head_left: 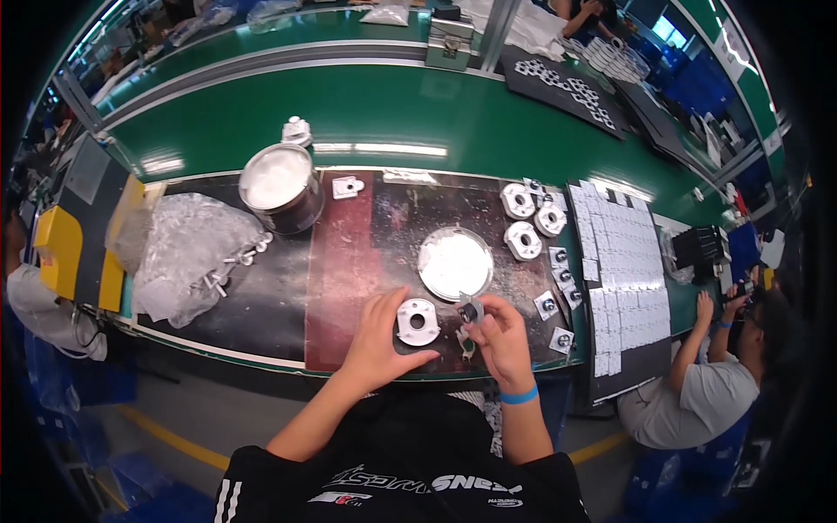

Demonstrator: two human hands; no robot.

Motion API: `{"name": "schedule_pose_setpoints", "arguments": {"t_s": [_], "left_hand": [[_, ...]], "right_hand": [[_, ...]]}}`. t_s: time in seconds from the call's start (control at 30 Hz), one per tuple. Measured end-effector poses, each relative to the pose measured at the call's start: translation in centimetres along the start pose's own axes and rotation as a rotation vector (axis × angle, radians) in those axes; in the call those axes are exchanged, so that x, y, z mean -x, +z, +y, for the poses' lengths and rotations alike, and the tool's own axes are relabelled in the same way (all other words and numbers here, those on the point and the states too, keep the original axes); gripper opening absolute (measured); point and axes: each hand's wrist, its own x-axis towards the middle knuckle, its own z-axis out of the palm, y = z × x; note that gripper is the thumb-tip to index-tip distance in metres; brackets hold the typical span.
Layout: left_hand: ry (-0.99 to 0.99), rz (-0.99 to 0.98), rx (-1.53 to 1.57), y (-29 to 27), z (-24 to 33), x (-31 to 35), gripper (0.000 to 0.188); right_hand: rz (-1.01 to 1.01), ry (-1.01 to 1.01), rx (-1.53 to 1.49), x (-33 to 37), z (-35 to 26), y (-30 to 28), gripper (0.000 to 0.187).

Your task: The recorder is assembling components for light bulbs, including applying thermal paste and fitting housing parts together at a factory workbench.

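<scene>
White ring (pixel 418 307) beside round dish (pixel 488 261).

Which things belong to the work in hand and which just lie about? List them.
Apparently in use:
- White round part by the left hand
- Small dark piece in the right hand

Apparently lying about, untouched:
- Clear plastic bag
- Pale green box
- Black box
</scene>
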Motion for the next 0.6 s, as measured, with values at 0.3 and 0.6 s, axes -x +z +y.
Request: {"name": "schedule_pose_setpoints", "arguments": {"t_s": [0.3, 0.6], "left_hand": [[-0.032, -0.067, 0.004, 0.0, -0.9, 0.1, 0.091], [0.025, -0.065, 0.001, 0.4, -1.4, 0.2, 0.087]], "right_hand": [[-0.048, 0.114, -0.116, -0.1, 0.3, 0.3, 0.031], [-0.251, -0.498, 1.256, -0.7, -1.9, 4.6, 0.032]]}}
